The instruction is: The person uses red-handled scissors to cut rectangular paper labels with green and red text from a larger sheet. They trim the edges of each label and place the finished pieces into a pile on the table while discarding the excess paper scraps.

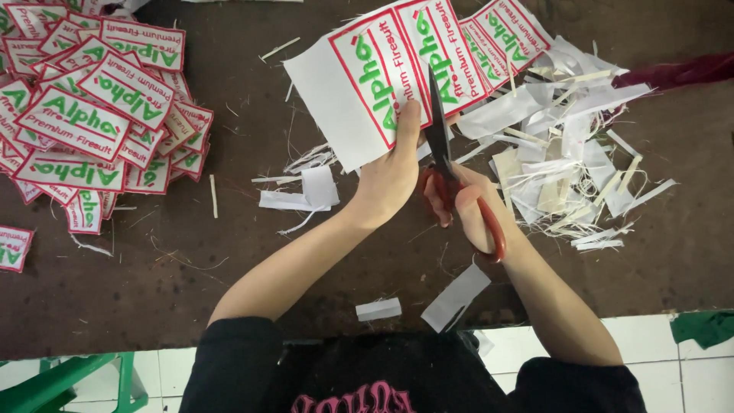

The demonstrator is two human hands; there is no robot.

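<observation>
My left hand [390, 177] grips the lower edge of a white fabric strip of red-bordered labels [359, 92] with green and red lettering, its thumb lying on the cloth. My right hand [468, 208] holds red-handled scissors [442, 145] by their loops. The dark blades point away from me and cut into the strip between two labels, just right of my left thumb. Further labels of the same strip [497, 38] lie beyond the blades.
A heap of cut-out labels [92, 107] lies at the far left of the dark brown table [153, 291]. White fabric offcuts [566, 153] are piled on the right, with loose scraps [306, 195] near the middle and table edge. A green stool [69, 386] stands on the white tiled floor.
</observation>
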